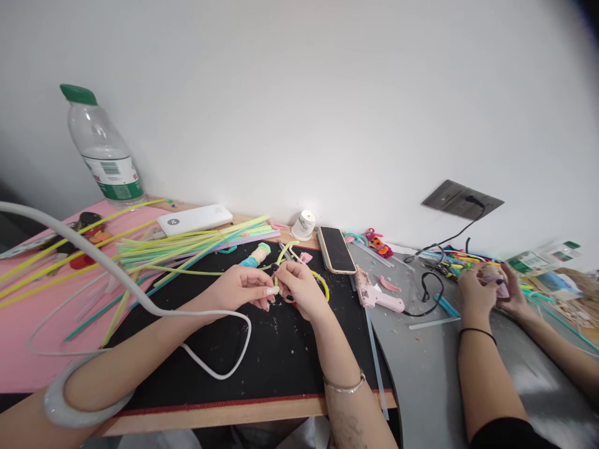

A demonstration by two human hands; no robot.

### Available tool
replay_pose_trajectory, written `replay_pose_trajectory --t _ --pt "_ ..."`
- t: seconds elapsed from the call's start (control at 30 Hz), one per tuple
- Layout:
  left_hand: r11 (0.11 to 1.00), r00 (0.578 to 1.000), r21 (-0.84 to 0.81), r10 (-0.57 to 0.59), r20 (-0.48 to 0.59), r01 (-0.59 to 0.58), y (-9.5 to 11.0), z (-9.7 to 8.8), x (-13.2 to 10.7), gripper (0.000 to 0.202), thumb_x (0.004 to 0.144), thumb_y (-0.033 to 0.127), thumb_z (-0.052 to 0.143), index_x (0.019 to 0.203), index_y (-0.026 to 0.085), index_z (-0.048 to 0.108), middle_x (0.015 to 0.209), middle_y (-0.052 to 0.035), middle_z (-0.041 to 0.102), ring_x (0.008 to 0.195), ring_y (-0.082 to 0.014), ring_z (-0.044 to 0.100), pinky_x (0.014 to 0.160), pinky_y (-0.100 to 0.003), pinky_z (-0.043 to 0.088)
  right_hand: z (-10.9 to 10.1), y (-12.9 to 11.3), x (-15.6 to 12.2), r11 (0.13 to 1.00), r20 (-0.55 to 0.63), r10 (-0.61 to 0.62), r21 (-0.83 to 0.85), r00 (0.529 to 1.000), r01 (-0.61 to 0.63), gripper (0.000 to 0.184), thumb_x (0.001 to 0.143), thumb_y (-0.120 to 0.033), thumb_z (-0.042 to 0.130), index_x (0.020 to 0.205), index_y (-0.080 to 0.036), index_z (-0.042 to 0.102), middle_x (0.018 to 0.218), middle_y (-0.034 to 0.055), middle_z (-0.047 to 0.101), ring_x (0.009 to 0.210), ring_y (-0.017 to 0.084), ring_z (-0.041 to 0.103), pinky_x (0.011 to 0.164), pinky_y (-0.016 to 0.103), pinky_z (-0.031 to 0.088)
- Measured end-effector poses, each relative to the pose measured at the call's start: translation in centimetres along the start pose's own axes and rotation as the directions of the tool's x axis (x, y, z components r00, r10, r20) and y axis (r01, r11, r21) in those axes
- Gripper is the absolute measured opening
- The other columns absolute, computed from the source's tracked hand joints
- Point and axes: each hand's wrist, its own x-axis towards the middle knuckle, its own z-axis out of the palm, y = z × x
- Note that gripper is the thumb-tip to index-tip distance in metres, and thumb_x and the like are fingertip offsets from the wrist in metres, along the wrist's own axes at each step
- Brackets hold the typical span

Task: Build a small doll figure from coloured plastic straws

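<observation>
My left hand (pixel 243 288) and my right hand (pixel 299 288) meet above a black mat (pixel 276 368) with red edging. Both are closed in a pinch on a yellow-green pipe cleaner (pixel 286 247), whose bent end rises above the fingers. Just behind my left hand lies a coil (pixel 256 255) of blue, yellow and green fuzzy stems. A yellow loop (pixel 322 284) shows beside my right hand, partly covered by it. Scissors and a small pink piece (pixel 306 257) lie behind the fingers; the scissors are mostly hidden.
Loose pipe cleaners (pixel 154 249) cover the left side, near a white power bank (pixel 195 219) and a plastic bottle (pixel 110 156). A white cable (pixel 140 299) crosses my left forearm. Rightward lie a phone (pixel 336 249) and a pink glue gun (pixel 377 297). A co-worker's hands (pixel 477 290) hold something pinkish.
</observation>
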Motion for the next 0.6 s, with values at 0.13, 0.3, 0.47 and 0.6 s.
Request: replay_pose_trajectory --t 0.13,0.3,0.47,0.6 --pt "1.000 1.000 -0.030 -0.001 0.002 0.001 -0.30 -0.15 -0.03 0.019 0.071 0.033 0.071 0.074 0.014 0.066 0.066 -0.0017 0.069 0.057 -0.0126 0.064 0.061 -0.025 0.056 -0.18 -0.18 -0.13 1.000 0.038 0.013 -0.021 0.999 -0.012 0.025 0.073 -0.033 0.063 0.062 -0.018 0.046 0.047 -0.0082 0.045 0.038 0.004 0.032 0.036 0.017 0.021" --pt "0.998 0.997 0.001 -0.059 0.047 0.059 -0.57 -0.41 -0.01 0.025 0.070 0.037 0.072 0.073 0.013 0.067 0.067 -0.0041 0.070 0.057 -0.0129 0.065 0.059 -0.022 0.055 -0.12 -0.16 -0.12 0.993 0.016 -0.034 -0.110 0.999 0.036 0.019 0.071 -0.028 0.062 0.063 -0.019 0.047 0.050 -0.0075 0.047 0.041 0.005 0.039 0.042 0.018 0.029" --pt "0.991 0.989 0.000 -0.135 0.067 0.135 -0.29 -0.74 -0.01 0.028 0.066 0.041 0.075 0.067 0.014 0.068 0.064 -0.0045 0.070 0.055 -0.0127 0.064 0.055 -0.020 0.053 0.10 -0.05 -0.03 0.948 0.015 -0.170 -0.272 0.985 0.168 0.015 0.072 -0.022 0.058 0.061 -0.019 0.048 0.055 -0.0057 0.048 0.049 0.009 0.044 0.049 0.021 0.034" --pt "0.988 0.986 0.008 -0.156 0.058 0.155 -0.59 -0.91 0.08 0.027 0.065 0.040 0.077 0.066 0.014 0.069 0.061 -0.0036 0.070 0.055 -0.0130 0.065 0.056 -0.020 0.052 0.13 -0.33 -0.25 0.849 0.059 -0.292 -0.444 0.955 0.287 0.019 0.075 -0.018 0.054 0.057 -0.019 0.047 0.058 -0.0040 0.046 0.056 0.011 0.043 0.055 0.023 0.034"
